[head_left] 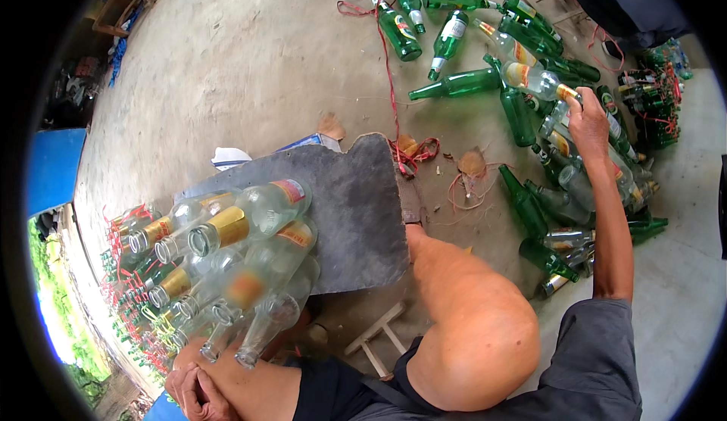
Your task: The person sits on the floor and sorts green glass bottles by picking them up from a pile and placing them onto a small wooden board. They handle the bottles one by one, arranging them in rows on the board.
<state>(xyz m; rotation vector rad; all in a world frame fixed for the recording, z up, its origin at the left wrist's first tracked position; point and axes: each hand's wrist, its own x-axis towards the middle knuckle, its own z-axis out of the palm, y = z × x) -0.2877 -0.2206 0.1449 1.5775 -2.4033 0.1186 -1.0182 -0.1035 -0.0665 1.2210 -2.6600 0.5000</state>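
Beyond the right edge of the tabletop [363,209], over a loose heap of bottles on the floor [265,57], the right hand [589,122] has its grip closed round the neck of a clear bottle [534,80]. The base of that bottle points toward the far left; whether it touches the heap below cannot be told. Green bottles [454,84] lie on their sides around it, some spread farther out past the tabletop's far right corner.

On the left part of the tabletop, clear bottles [276,201] lie stacked on their sides, necks jutting past the left and near edges, bases toward the middle. The right part is bare dark board. The left hand [198,394] rests on the left knee [257,387], its fingers bent; how far its grip is closed cannot be told.

Tied bottles [136,292] stand off the left edge. Red string [390,73] runs over the floor toward the far right corner, and a wooden frame [379,338] lies below the near edge.
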